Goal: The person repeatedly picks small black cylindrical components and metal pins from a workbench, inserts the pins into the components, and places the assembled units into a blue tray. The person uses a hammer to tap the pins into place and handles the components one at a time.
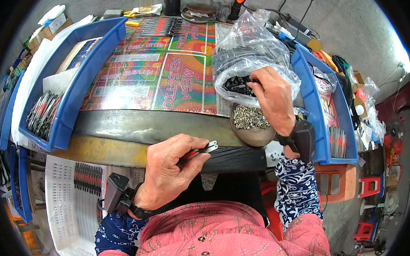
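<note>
My left hand [174,168] is closed, pinching a slim black-and-red handle piece [193,153] between thumb and fingers. A pale metal end [211,146] with holes sticks out of it to the right, above the table's front edge. At the opening of a clear plastic bag [258,98], my right hand [274,97] has its fingers drawn together over small black parts [236,84]. Whatever lies in those fingertips is hidden. Just below the bag, a round bowl [256,138] holds many small metal pins, close beside my right wrist.
Blue trays stand left [71,106] and right [317,123], both holding slim pieces. A colourful printed sheet [139,80] covers the table, with a row of black-and-red pieces [161,27] at its far end. A white basket [64,203] sits low at left, beside an orange stool [337,181] at right.
</note>
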`<state>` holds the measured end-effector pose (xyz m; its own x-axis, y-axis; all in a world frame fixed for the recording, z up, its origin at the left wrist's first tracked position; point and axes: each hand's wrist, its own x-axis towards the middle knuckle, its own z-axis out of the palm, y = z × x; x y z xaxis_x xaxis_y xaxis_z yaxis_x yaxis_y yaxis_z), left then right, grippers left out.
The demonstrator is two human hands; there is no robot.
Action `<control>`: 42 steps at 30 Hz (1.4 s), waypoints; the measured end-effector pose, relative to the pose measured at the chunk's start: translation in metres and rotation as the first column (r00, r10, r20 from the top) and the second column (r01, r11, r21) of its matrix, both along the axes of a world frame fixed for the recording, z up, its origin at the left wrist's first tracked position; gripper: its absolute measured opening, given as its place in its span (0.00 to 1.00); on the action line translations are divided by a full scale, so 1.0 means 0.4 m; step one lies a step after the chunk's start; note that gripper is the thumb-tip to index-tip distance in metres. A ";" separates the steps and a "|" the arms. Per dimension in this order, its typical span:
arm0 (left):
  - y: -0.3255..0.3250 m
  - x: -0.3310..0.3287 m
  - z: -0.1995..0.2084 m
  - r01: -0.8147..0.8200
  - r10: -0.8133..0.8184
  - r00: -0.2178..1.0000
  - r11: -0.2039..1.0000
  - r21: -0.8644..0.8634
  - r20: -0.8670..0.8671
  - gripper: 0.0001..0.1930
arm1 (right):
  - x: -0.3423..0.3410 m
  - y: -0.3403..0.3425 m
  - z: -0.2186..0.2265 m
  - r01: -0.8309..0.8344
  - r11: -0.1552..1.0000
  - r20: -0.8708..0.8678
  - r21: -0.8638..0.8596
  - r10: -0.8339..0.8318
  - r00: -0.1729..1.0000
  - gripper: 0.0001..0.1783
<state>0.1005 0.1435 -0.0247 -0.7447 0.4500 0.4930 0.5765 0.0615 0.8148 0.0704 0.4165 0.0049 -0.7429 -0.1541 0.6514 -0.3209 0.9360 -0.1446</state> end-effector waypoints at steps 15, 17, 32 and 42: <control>0.017 0.058 0.011 0.052 -0.053 0.998 0.998 -0.045 -0.024 0.11 | 0.282 -0.141 -0.014 -0.111 0.162 -0.008 -0.981 0.532 0.847 0.08; 0.022 0.066 0.008 0.066 -0.067 0.997 0.996 -0.055 -0.030 0.11 | 0.301 -0.145 -0.021 -0.095 0.144 -0.003 -0.985 0.534 0.846 0.08; 0.035 0.097 -0.001 0.095 -0.102 0.992 0.991 -0.097 -0.070 0.12 | 0.342 -0.163 -0.055 0.002 0.067 0.041 -0.998 0.570 0.821 0.07; 0.028 0.113 -0.022 0.118 -0.138 0.980 0.984 -0.137 -0.143 0.12 | 0.351 -0.170 -0.099 0.059 -0.022 0.028 -0.998 0.679 0.733 0.06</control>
